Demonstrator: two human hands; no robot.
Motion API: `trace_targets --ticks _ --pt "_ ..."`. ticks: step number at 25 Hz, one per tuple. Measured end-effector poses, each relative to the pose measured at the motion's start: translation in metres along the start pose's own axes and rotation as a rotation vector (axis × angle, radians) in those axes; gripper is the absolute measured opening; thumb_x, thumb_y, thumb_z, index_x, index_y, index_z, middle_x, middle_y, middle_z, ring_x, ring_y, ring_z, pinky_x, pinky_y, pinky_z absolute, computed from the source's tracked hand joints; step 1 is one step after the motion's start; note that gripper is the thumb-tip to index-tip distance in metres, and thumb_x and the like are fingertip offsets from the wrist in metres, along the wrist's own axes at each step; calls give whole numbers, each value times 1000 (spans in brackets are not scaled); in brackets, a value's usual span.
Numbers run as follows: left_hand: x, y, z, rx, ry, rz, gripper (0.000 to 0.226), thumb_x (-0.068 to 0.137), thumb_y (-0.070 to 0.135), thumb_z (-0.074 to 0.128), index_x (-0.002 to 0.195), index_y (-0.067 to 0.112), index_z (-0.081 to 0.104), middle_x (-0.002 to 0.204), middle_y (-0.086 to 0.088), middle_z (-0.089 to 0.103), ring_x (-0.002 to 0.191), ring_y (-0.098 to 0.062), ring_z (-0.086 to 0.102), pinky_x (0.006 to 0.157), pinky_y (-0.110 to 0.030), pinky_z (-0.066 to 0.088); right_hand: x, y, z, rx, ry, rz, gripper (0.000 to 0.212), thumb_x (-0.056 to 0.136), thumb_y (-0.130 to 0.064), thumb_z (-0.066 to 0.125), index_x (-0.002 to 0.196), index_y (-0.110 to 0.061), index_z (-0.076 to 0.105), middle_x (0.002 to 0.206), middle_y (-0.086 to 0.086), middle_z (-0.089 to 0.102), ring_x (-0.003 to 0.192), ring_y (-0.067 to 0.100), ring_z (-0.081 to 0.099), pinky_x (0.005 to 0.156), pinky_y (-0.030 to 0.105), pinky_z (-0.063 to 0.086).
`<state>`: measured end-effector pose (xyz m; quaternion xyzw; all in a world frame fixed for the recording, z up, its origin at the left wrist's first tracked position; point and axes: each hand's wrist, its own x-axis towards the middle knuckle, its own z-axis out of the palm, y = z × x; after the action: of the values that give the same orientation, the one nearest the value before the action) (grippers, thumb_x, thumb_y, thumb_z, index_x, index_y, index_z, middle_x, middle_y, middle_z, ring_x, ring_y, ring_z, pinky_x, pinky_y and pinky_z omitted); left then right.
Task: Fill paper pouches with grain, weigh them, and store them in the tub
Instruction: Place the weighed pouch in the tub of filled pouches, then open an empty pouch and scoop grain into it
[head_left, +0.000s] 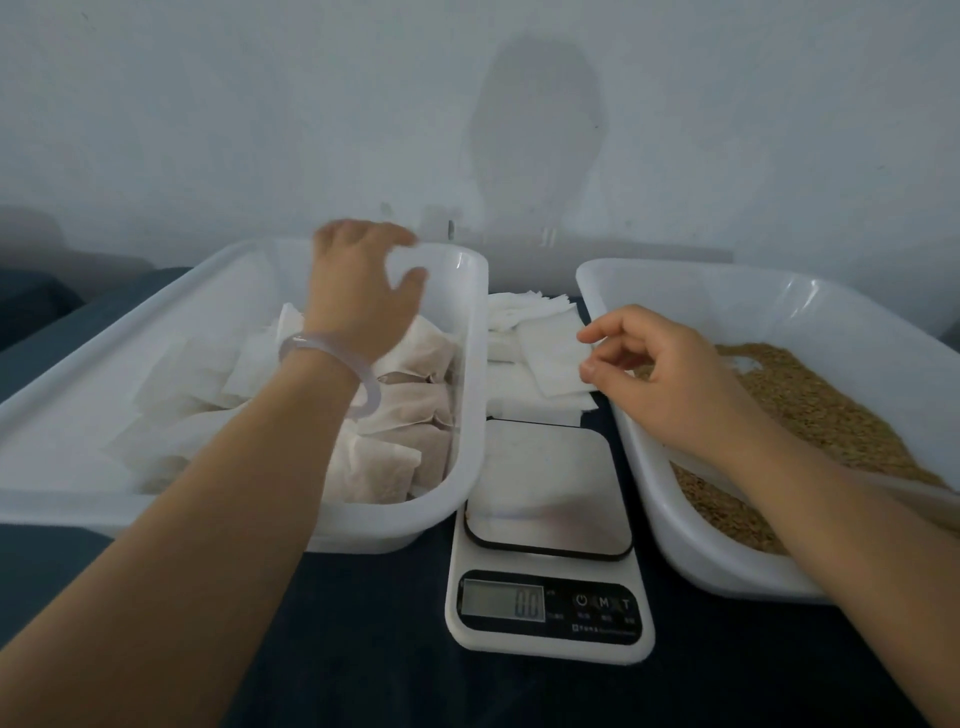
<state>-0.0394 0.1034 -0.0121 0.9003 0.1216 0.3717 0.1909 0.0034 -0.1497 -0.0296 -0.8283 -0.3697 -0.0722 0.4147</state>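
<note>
L hand (363, 291) spread above left tub (475, 374), holding nothing. R hand (660, 374) curled at empty pouches (524, 325); pinch unclear. Scale (550, 647) btwn tubs.

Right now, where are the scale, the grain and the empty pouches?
scale (548, 493): head view, on its steel weighing plate.
grain (821, 415): head view, middle of the loose heap.
empty pouches (530, 358): head view, middle of the white stack.

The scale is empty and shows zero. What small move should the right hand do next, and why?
Probably the right hand should pinch the top empty pouch behind the scale: its fingers are at that pouch's edge, not yet gripping it, and the left hand is open over the tub.
</note>
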Motion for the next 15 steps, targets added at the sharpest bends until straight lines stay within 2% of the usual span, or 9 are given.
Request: trace_targets --ticks 2,3,5,8,9,10,12,13,15 --pt "-9 20 10 -143 -102 187 11 85 16 65 90 9 73 97 -5 70 103 -25 53 89 -21 30 -1 0 1 5 4 25 18 85 -18 66 96 -31 60 77 -13 67 76 -4 60 70 3 42" --pt "-14 27 15 -198 -155 257 9 84 16 67 85 10 73 92 -2 71 98 -21 54 84 -18 32 -1 0 2 2 7 32 17 85 -18 66 98 -29 62 79 -12 67 76 -3 61 70 6 44" --pt "-21 35 23 -243 -286 350 8 84 19 68 85 13 74 91 4 71 91 -13 55 77 -11 33 -1 -7 2 -23 -10 39 21 86 -18 66 105 -24 63 84 -12 67 77 -3 61 71 8 46" --pt "-24 34 31 -208 -475 297 12 86 21 63 93 20 73 90 12 67 85 -5 54 72 -7 33 14 -22 6 -178 -171 140 36 88 -27 62 122 -17 57 103 -10 63 85 0 61 75 16 48" --pt "-24 33 32 -238 -476 243 13 87 20 62 96 20 71 87 13 65 83 -5 55 71 -6 35 24 -28 8 -267 -253 190 32 89 -32 59 116 -15 58 102 -6 62 86 8 61 74 22 48" --pt "-24 32 32 -291 -462 182 14 87 19 61 98 19 69 84 14 64 83 -8 57 72 -8 39 36 -36 12 -348 -324 223 25 91 -35 55 100 -13 60 93 -1 60 81 15 59 67 27 47" --pt "-23 32 32 -370 -448 93 18 90 13 56 105 17 62 83 11 66 86 -14 62 76 -19 44 64 -45 25 -488 -435 266 33 95 -32 47 69 -13 44 71 2 49 62 17 48 51 27 35" --pt "-22 32 33 -379 -447 69 21 91 10 52 110 16 59 86 7 68 87 -16 62 76 -21 43 77 -44 35 -551 -477 292 34 96 -24 44 65 -12 38 67 3 45 58 15 44 48 26 31" --pt "-21 33 34 -382 -424 40 26 93 8 46 116 15 54 98 1 68 90 -17 60 75 -21 41 98 -35 57 -706 -559 344 29 95 -11 39 67 -6 38 69 5 42 60 17 43 51 25 34"
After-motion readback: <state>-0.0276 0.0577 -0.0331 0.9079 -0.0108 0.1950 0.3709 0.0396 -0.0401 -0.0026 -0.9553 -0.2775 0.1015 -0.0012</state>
